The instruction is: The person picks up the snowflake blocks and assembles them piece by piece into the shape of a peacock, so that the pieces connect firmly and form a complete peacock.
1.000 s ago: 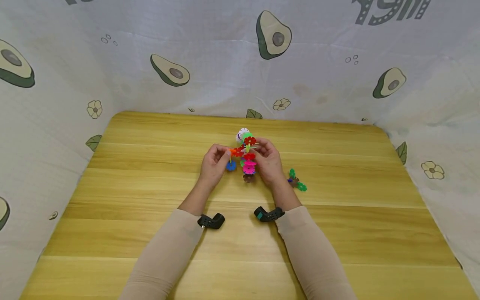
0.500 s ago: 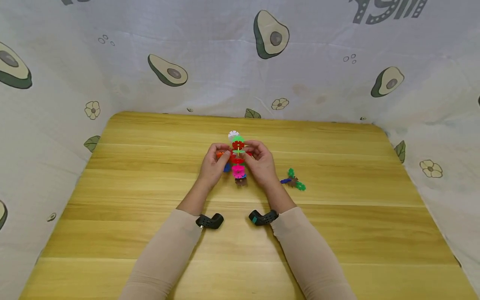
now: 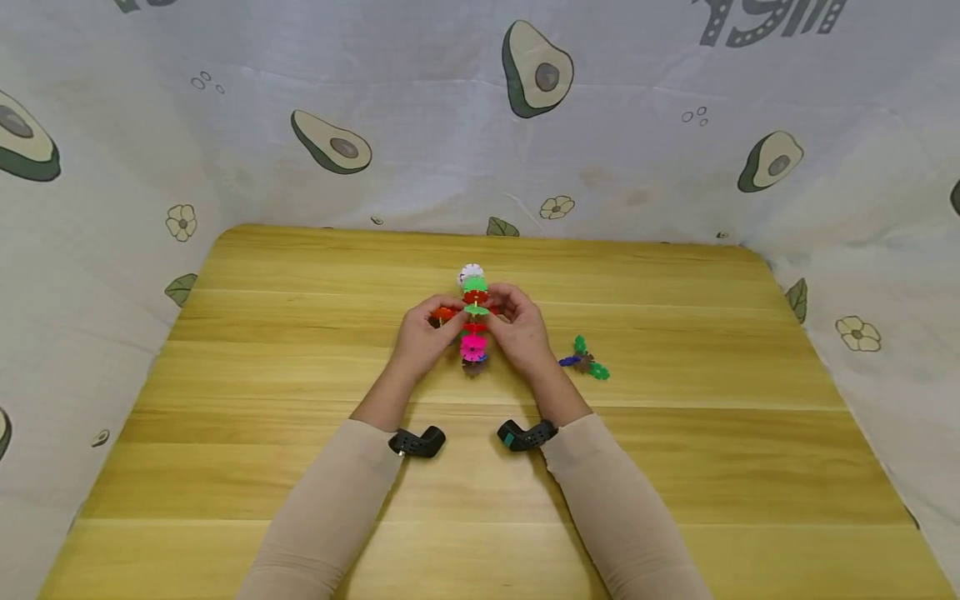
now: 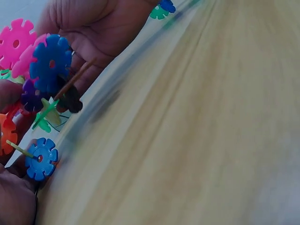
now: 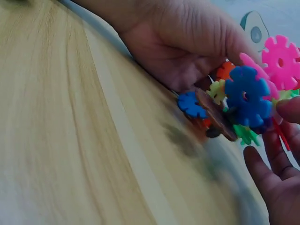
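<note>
Between both hands is a build of interlocking plastic snowflake discs [image 3: 473,347], in pink, red, green, blue, brown, orange and white. My left hand [image 3: 422,335] pinches its left side near an orange disc [image 3: 443,314], thumb reaching toward the middle. On the other side my right hand [image 3: 519,330] grips the build with thumb and fingers by the green and red discs. The left wrist view shows a blue disc [image 4: 42,159] on a yellow one near the left fingers. In the right wrist view a large blue disc [image 5: 247,96] and a pink disc [image 5: 281,62] face the camera. Fingers hide the build's centre.
A small joined cluster of green, brown and dark blue discs [image 3: 585,362] lies on the wooden table [image 3: 712,467], right of the right hand. A cloth [image 3: 420,75] printed with avocados hangs behind and at the sides.
The build has shifted slightly left and turned a little. My right hand moved left with it, and my left thumb now reaches further in toward the middle. The cluster stays put on the table.
</note>
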The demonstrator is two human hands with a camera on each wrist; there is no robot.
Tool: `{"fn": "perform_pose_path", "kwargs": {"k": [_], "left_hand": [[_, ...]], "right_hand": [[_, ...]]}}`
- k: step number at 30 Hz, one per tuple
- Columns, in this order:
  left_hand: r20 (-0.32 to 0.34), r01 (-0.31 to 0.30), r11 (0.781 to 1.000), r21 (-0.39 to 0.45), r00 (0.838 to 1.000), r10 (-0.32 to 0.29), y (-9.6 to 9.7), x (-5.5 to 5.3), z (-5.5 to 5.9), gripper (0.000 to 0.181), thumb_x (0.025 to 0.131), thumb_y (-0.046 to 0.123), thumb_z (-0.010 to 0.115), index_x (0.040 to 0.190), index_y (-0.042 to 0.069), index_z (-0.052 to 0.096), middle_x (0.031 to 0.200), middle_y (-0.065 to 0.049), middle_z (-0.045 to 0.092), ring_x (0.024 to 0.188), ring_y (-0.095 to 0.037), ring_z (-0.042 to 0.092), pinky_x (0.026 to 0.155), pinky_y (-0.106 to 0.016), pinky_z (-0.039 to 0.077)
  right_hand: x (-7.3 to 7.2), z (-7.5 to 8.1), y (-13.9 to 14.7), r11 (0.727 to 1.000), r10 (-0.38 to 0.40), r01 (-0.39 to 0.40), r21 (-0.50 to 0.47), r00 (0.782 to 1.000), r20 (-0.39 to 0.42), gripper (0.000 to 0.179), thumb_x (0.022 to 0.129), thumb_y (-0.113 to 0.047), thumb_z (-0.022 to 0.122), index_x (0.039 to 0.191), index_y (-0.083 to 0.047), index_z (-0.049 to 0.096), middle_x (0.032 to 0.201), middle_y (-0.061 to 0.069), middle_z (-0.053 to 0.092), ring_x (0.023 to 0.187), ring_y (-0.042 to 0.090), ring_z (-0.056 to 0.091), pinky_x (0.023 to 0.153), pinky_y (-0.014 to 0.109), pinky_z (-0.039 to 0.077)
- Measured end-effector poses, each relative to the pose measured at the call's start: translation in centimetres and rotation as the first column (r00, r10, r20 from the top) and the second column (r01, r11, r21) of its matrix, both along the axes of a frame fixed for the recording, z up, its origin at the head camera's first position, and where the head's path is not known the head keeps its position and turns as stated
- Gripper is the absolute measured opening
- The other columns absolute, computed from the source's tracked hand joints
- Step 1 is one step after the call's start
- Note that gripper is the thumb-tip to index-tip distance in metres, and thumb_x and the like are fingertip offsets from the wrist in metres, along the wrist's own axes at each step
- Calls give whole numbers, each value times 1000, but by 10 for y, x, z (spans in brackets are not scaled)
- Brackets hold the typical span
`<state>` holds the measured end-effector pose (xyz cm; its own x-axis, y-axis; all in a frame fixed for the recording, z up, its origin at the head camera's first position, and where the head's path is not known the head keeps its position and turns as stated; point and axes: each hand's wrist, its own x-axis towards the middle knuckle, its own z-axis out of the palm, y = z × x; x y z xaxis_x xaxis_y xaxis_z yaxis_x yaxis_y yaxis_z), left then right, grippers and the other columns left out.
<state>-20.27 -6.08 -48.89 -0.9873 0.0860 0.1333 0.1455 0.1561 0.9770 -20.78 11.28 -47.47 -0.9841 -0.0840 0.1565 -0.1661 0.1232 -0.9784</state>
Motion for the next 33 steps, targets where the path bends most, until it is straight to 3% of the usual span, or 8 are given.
{"fn": "perform_pose_path", "kwargs": {"k": [4, 7, 13, 20, 23, 29, 31, 33], "left_hand": [[1, 0, 1000, -1, 1000, 0, -1, 0, 0, 14, 95, 20, 72, 105, 11, 75, 109, -7, 71, 85, -15, 53, 65, -22, 43], [7, 2, 1000, 12, 1000, -2, -2, 0, 0, 15, 95, 22, 72, 105, 11, 75, 104, -7, 69, 81, -14, 53, 64, -22, 44], [5, -8, 999, 37, 1000, 8, -2, 0, -1, 15, 95, 20, 72, 104, 9, 75, 103, -7, 69, 77, -13, 54, 62, -21, 46], [3, -16, 999, 48, 1000, 16, -3, 0, -2, 15, 94, 21, 73, 103, 8, 76, 107, -11, 71, 79, -14, 55, 63, -21, 47], [7, -14, 999, 51, 1000, 14, -2, -1, -2, 16, 94, 21, 73, 103, 8, 76, 108, -11, 71, 82, -15, 56, 64, -22, 47], [0, -21, 998, 58, 1000, 21, -3, -1, -2, 14, 94, 18, 73, 103, 8, 75, 110, -10, 71, 84, -14, 56, 64, -21, 47], [-3, -23, 998, 60, 1000, 24, -3, -1, -2, 14, 94, 18, 73, 103, 8, 75, 109, -10, 71, 82, -13, 56, 63, -21, 47], [-1, -25, 998, 64, 1000, 25, -3, 0, -2, 14, 94, 18, 73, 102, 7, 75, 108, -9, 71, 80, -13, 55, 63, -21, 46]], "right_hand": [[0, 5, 7, 996, 51, -54, 71, 998, 43, 35, 96, 0, 66, 130, 2, 59, 118, 18, 64, 108, 24, 64, 96, 30, 53], [1, 16, 19, 988, 70, -82, 133, 994, 88, 35, 97, -7, 67, 131, -1, 59, 128, 19, 63, 114, 31, 64, 92, 29, 55], [2, 35, 59, 954, 57, -78, 289, 995, 79, 36, 98, -14, 70, 131, -4, 61, 131, 17, 65, 123, 32, 62, 106, 45, 54], [7, 42, 105, 933, 113, -157, 323, 982, 149, 39, 99, -16, 69, 134, -4, 59, 139, 16, 59, 133, 33, 55, 117, 48, 44], [11, 44, 126, 894, 143, -221, 391, 965, 219, 39, 99, -19, 69, 135, -5, 59, 141, 15, 58, 133, 35, 55, 114, 49, 46], [13, 40, 155, 785, 225, -394, 478, 900, 374, 32, 99, -13, 67, 130, -7, 64, 131, 16, 65, 114, 26, 62, 94, 29, 52], [13, 39, 157, 776, 246, -423, 467, 886, 394, 30, 99, -9, 65, 129, -5, 64, 129, 18, 65, 110, 24, 62, 92, 25, 52], [12, 37, 156, 774, 253, -426, 468, 886, 389, 29, 100, -8, 63, 129, -3, 64, 128, 19, 66, 109, 23, 63, 91, 23, 53]]}}
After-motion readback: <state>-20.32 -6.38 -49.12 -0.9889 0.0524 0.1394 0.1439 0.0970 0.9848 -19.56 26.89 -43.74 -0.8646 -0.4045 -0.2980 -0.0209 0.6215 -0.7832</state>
